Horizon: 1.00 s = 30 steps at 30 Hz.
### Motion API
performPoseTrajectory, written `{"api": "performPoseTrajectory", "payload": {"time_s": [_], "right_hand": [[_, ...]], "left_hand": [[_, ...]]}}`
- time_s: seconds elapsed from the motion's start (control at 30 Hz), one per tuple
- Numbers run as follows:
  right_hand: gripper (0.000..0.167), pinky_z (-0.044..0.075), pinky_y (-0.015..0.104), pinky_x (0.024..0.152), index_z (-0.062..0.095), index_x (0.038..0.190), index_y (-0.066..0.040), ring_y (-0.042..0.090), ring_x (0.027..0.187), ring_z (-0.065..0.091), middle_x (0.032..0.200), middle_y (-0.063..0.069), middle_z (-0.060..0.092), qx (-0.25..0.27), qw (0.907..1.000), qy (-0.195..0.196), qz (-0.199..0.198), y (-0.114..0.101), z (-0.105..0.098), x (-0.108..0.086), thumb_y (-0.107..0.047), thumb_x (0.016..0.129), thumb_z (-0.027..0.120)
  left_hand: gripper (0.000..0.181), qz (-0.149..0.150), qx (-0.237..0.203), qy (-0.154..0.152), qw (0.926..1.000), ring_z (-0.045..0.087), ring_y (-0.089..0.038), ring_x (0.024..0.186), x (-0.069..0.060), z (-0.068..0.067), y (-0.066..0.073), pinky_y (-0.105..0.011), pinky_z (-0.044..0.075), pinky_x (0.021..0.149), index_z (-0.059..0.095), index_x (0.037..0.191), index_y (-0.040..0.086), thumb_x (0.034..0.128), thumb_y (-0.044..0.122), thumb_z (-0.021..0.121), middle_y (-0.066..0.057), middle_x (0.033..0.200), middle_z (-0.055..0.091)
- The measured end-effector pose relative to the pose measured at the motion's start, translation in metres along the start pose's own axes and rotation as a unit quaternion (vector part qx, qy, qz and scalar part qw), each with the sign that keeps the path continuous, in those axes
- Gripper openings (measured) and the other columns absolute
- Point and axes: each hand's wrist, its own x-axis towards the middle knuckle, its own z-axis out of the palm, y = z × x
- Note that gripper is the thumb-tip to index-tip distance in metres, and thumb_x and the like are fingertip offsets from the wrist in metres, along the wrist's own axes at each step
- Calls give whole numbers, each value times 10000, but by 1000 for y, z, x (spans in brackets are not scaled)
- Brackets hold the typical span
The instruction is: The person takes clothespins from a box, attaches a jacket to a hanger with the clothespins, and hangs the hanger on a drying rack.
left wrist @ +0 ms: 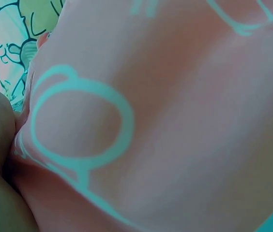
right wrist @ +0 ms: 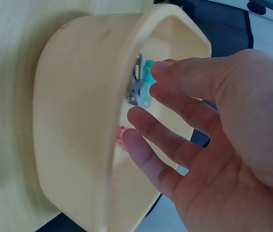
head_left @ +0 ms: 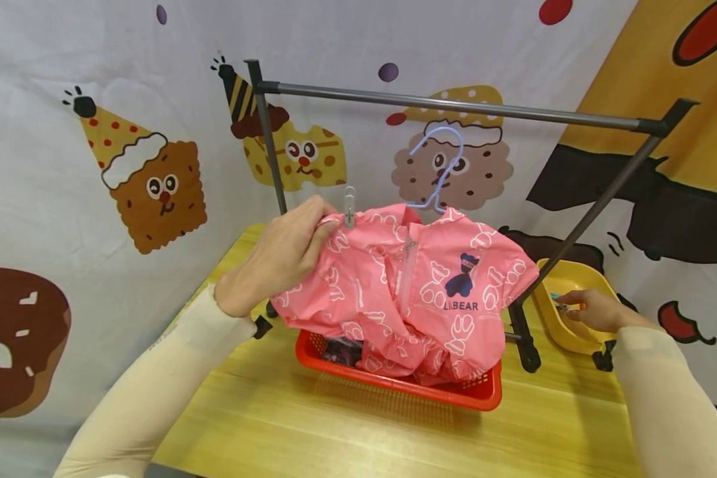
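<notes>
In the head view my left hand [head_left: 287, 255] pinches the shoulder edge of a pink jacket [head_left: 415, 292], beside a grey clothespin [head_left: 349, 207] clipped on it. A lilac hanger [head_left: 448, 172] pokes up from the collar, its hook below the rail. The left wrist view is filled by the pink cloth [left wrist: 175, 121], with part of the hand [left wrist: 1, 164] at its edge. My right hand [right wrist: 214, 125] reaches into a yellow basin [right wrist: 73, 111], fingers spread near a grey clothespin [right wrist: 135, 84], a teal clothespin [right wrist: 147, 83] and a small red piece [right wrist: 121, 137].
A metal rack with a horizontal rail [head_left: 454, 105] stands behind the jacket. Under the jacket a red basket [head_left: 394, 386] with dark folded cloth [head_left: 342, 352] rests on the wooden table [head_left: 275, 425]. A cartoon-printed curtain [head_left: 185, 79] hangs behind.
</notes>
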Motion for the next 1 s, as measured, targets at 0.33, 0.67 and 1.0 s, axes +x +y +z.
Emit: {"api": "performPoseTrajectory", "payload": {"time_s": [0.33, 0.67, 1.0], "right_hand": [[359, 543, 837, 1059, 726, 1369, 153, 700, 1283, 657, 1370, 424, 740, -44, 10000, -30, 11, 8, 7, -2, -70, 1088, 737], [408, 549, 831, 1030, 710, 1417, 121, 592, 1135, 680, 1413, 463, 692, -52, 9995, -74, 310, 12, 10, -4, -111, 1083, 745], [453, 630, 505, 860, 717, 1371, 155, 380, 976, 688, 1117, 285, 765, 225, 9987, -67, 446, 13, 12, -3, -89, 997, 791]], "left_hand": [[114, 18, -2, 41, 10000, 524, -174, 763, 0, 1, 0, -317, 470, 646, 647, 1202, 53, 1222, 160, 613, -58, 951, 590], [113, 83, 30, 44, 10000, 530, -173, 776, 0, 1, 1, -320, 472, 651, 658, 1204, 60, 1224, 161, 610, -52, 968, 601], [80, 141, -26, 108, 9998, 524, -177, 780, -1, 2, 1, -328, 463, 662, 659, 1199, 58, 1212, 128, 623, -57, 961, 596]]}}
